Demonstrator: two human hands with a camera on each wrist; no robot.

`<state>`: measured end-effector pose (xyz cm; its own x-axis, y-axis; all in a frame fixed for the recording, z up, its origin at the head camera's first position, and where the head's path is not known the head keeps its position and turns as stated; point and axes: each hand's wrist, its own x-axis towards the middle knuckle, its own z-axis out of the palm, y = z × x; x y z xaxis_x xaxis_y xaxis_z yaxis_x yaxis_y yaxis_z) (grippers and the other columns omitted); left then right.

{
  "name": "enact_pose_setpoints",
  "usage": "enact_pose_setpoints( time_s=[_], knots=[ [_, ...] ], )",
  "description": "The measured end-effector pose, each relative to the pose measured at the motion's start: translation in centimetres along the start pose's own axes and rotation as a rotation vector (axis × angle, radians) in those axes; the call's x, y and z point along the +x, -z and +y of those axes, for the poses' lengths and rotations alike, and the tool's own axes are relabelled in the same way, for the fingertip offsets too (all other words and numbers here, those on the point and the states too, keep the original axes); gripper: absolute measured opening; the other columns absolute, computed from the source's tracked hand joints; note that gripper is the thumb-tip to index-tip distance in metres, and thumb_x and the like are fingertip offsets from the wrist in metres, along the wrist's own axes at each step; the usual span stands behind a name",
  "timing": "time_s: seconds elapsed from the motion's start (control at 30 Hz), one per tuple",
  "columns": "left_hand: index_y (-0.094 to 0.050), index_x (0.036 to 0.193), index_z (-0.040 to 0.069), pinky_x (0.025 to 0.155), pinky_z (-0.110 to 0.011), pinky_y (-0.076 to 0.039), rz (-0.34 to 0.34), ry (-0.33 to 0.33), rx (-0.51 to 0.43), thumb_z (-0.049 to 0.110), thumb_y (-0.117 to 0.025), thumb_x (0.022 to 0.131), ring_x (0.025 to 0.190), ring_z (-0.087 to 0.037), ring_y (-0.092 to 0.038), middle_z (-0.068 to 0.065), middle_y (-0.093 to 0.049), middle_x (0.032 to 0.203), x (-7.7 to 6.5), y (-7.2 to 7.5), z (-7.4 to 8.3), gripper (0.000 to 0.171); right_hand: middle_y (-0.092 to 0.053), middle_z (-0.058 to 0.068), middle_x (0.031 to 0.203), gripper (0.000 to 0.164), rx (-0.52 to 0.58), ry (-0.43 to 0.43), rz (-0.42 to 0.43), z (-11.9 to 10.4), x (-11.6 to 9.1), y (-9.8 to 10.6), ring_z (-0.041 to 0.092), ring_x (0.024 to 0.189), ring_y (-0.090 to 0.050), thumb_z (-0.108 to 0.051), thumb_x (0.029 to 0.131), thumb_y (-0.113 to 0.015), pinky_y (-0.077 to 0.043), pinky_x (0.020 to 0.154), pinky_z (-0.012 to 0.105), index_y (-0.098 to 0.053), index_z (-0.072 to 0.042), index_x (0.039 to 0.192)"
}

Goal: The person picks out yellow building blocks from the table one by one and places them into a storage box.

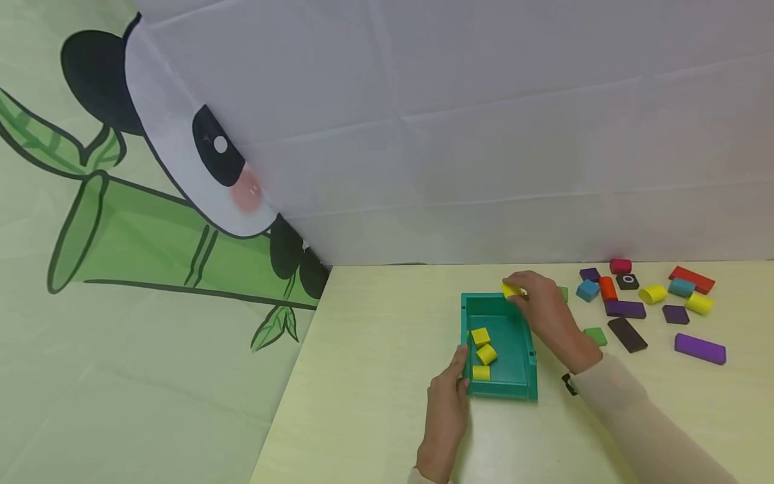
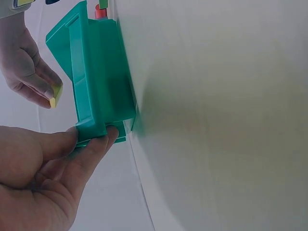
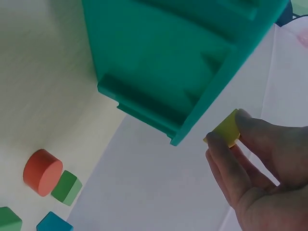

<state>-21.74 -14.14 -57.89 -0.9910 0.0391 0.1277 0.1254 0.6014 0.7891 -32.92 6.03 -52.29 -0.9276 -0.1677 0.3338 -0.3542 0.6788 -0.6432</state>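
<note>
Reference surface: the pale tabletop (image 1: 363, 376); its left edge and back edge are visible in the head view.

Left hand (image 1: 444, 410): positioned at the left wall of the green bin, by the near corner. The likely function of this hold is to steady the bin against shifting. Fingers: clamped on the bin wall, thumb opposing the fingertips across the rim, as the left wrist view shows.

Green bin (image 1: 508, 390): located right of the tabletop's left edge and well apart from it, with its far end toward the back edge. The open top faces upward, presumably for access from above. Three yellow blocks (image 1: 486, 354) lie inside along the left wall.

Right hand (image 1: 547, 316): raised at the bin's far rim, holding a yellow piece (image 1: 510, 290). The fingertip hold probably keeps the palm clear of the rim. Fingers: closed on the piece in a thumb-and-finger pinch, separated only by its width.

Loose blocks: scattered right of the bin. A red-pink block (image 1: 620, 266) lies beside the tabletop's back edge; a purple bar (image 1: 700, 349) lies farther from that edge.
</note>
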Motion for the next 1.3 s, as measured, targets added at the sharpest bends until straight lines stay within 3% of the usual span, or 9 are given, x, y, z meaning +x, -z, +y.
enact_pose_setpoints(
  time_s=[0.23, 0.7, 1.3],
  knots=[
    [-0.037, 0.137, 0.026, 0.095, -0.036, -0.040, 0.004, -0.004, 0.008, -0.006, -0.058, 0.083, 0.118, -0.009, -0.036, 0.007, -0.038, 0.138, 0.1, -0.1, -0.1, 0.066, -0.058, 0.014, 0.116, 0.033, -0.015, 0.001, -0.033, -0.3, -0.6, -0.7, 0.032, 0.109, -0.049, -0.003, 0.080, -0.067, -0.047, 0.086, 0.050, -0.061, -0.005, 0.113],
    [-0.036, 0.137, 0.027, 0.096, -0.034, -0.039, -0.018, 0.023, 0.022, -0.003, -0.058, 0.084, 0.118, -0.007, -0.035, 0.004, -0.038, 0.139, 0.2, -0.1, 0.1, 0.064, -0.058, 0.014, 0.114, 0.032, -0.011, 0.007, -0.087, -0.6, -1.1, -2.2, 0.032, 0.106, -0.051, -0.001, 0.079, -0.067, -0.048, 0.086, 0.049, -0.062, -0.004, 0.111],
    [-0.036, 0.137, 0.028, 0.095, -0.035, -0.040, -0.008, 0.008, 0.040, -0.002, -0.059, 0.085, 0.118, -0.007, -0.035, 0.007, -0.038, 0.139, 0.1, -0.2, 0.1, 0.065, -0.059, 0.014, 0.109, 0.029, -0.038, 0.049, -0.132, -0.6, -1.4, -3.5, 0.031, 0.105, -0.050, 0.003, 0.079, -0.065, -0.046, 0.089, 0.050, -0.061, -0.001, 0.107]
  ],
)
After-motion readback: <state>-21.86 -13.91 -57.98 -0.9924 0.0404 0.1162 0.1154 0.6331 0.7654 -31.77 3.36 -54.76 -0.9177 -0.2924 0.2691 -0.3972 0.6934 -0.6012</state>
